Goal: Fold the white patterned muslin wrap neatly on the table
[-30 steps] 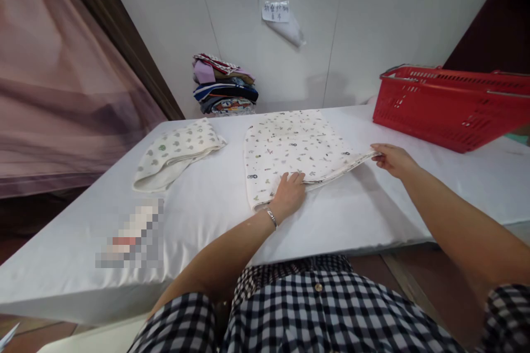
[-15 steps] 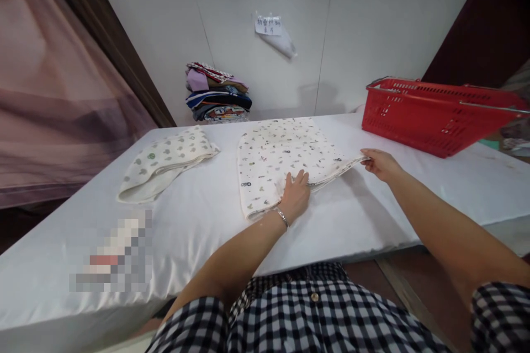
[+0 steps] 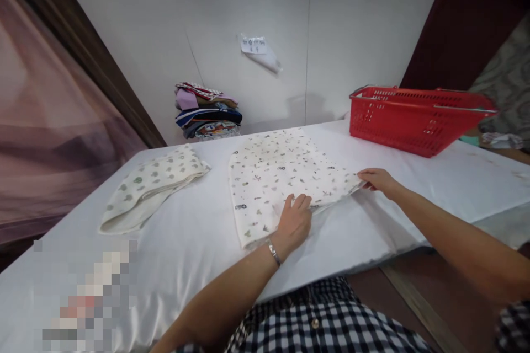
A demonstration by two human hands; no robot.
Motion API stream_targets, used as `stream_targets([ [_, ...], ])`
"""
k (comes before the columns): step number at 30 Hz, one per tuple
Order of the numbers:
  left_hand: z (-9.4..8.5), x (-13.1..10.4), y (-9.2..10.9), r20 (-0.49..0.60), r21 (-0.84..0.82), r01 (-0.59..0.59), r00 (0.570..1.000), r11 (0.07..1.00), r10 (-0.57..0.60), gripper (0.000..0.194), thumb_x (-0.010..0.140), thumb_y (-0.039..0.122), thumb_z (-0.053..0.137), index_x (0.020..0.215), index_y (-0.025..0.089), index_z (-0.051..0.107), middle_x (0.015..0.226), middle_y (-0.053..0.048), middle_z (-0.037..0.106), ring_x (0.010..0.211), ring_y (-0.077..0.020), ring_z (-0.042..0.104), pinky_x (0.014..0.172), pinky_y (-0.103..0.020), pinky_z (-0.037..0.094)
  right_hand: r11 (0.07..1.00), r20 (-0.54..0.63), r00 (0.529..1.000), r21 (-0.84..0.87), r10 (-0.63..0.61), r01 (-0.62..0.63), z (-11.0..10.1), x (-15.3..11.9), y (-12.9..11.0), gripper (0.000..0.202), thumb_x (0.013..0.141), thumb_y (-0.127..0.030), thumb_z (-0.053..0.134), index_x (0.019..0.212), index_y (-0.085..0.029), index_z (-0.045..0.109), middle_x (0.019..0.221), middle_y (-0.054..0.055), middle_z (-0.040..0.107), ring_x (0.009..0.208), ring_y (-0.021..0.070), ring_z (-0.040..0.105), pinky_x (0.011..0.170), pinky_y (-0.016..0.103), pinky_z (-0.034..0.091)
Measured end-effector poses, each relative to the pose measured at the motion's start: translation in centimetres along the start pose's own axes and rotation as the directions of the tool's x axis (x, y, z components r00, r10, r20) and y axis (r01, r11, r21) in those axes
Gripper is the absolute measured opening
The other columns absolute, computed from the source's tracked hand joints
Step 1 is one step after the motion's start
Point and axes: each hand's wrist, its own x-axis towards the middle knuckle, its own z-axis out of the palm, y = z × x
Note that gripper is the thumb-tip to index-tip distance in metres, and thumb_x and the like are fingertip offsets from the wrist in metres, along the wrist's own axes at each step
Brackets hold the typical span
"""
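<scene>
Lying at the centre of the frame, the printed cloth [image 3: 269, 182] is a soft, matte off-white layer, folded flat into a slanting four-sided shape and scattered with small dark, green and reddish motifs. Its long axis, as seen, rises gently from left to right, with one corner pointing to the right of the frame. There the right hand [image 3: 377, 181] pinches that corner between thumb and closed fingers. The left hand [image 3: 295, 222] rests palm down on the near edge, fingers slightly bent and loosely spread, gripping nothing visible. Beneath spreads a glossy, rippled white table cover [image 3: 178, 265]. At centre left sits a folded cloth [image 3: 161, 179] with grey-green motifs, bulging at its rounded fold; at upper right stands a red, slotted plastic basket [image 3: 406, 124].
</scene>
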Motion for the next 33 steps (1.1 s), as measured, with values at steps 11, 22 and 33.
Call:
stream_targets([
  [11, -0.8, 0.8, 0.9, 0.036, -0.054, -0.127, 0.991, 0.990, 0.129, 0.024, 0.088, 0.007, 0.046, 0.072, 0.016, 0.060, 0.112, -0.008, 0.060, 0.102, -0.0213, 0.050, 0.095, -0.042, 0.039, 0.999, 0.007, 1.000, 0.035, 0.026, -0.026, -0.5, 0.6, 0.9, 0.004, 0.078, -0.021, 0.065, 0.076, -0.017, 0.065, 0.055, -0.001, 0.061, 0.045, 0.0084, 0.053, 0.040, 0.016, 0.038],
  [22, 0.1, 0.5, 1.2, 0.067, -0.047, -0.127, 0.989, 0.991, 0.130, 0.021, 0.089, 0.008, 0.046, 0.075, 0.017, 0.059, 0.097, -0.006, 0.058, 0.092, -0.0204, 0.049, 0.090, -0.041, 0.039, 0.997, 0.003, 0.999, 0.073, 0.032, -0.032, -0.3, 0.5, 0.5, 0.008, 0.079, -0.024, 0.068, 0.079, -0.017, 0.065, 0.060, 0.000, 0.063, 0.048, 0.0088, 0.056, 0.042, 0.017, 0.041],
  [33, 0.5, 0.4, 1.2, 0.115, -0.093, -0.078, 0.989, 0.993, 0.089, 0.012, 0.084, 0.009, 0.052, 0.079, 0.016, 0.061, 0.085, -0.006, 0.061, 0.084, -0.0207, 0.053, 0.086, -0.040, 0.040, 0.997, 0.005, 0.997, 0.030, 0.076, -0.076, -0.1, 0.5, 0.9, 0.013, 0.076, -0.025, 0.071, 0.070, -0.016, 0.063, 0.049, -0.001, 0.056, 0.043, 0.0083, 0.050, 0.039, 0.017, 0.037],
])
